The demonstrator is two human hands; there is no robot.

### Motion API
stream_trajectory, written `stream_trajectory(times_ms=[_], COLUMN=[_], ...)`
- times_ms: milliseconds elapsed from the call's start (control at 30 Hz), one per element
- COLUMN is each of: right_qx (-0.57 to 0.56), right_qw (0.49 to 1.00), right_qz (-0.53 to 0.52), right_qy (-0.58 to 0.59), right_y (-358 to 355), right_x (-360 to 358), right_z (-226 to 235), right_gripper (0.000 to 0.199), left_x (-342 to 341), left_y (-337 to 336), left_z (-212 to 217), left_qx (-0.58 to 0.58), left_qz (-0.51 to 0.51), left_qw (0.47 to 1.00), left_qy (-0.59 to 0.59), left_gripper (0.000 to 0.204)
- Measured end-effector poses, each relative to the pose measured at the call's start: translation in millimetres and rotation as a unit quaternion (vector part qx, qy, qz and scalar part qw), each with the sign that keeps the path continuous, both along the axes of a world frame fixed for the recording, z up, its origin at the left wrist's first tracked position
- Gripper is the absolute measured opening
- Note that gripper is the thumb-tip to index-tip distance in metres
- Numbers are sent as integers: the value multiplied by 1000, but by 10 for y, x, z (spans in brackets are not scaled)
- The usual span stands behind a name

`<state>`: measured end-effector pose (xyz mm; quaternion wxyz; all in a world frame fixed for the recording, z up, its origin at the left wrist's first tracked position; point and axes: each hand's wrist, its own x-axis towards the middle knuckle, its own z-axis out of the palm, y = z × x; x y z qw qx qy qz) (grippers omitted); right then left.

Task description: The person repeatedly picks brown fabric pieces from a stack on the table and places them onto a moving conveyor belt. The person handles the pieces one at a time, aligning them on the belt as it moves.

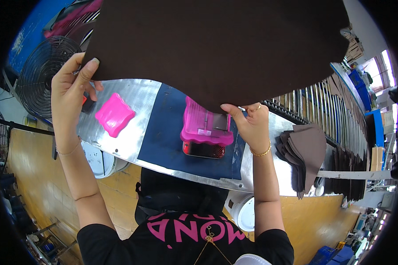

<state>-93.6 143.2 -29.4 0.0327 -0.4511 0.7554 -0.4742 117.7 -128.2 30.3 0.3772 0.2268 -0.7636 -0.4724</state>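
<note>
A large dark brown sheet [216,48], leather-like with a curved lower edge, is raised in front of me and fills the upper view. My left hand [72,88] pinches its left edge, thumb in front. Lower down, the sheet's bottom edge is gripped by my right hand [252,126], between thumb and bent fingers. Beneath it on the table lies a pink box [208,132] with small items inside, partly hidden by the sheet. A red and black case [203,150] sits at the box's near side. To the left rests a pink wavy-edged lid [115,115].
A dark blue mat [161,145] covers the middle of the metal table [139,92]. Brown cut pieces [306,150] are stacked at right, beside a slatted rack [327,104]. A black wire-guarded fan [42,81] stands at left. White buckets [244,212] are below the table.
</note>
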Motion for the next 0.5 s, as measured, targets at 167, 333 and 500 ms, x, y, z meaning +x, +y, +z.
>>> stream_trajectory(times_ms=[167,333,500], right_qx=[-43,35,26], right_qw=[992,987,984], right_qz=[-6,-94,-168], right_qy=[117,126,53], right_y=[226,743,1216], right_x=[-126,-184,-165], right_z=[-176,-345,-629], right_gripper=[10,10,11], left_x=[-73,-409,-763], left_y=[86,401,644], left_z=[-247,-345,-437], left_qx=[-26,-14,-259], left_qz=[-63,-151,-182], left_qw=[996,973,937], left_qy=[-54,-172,-147], left_gripper=[10,10,11])
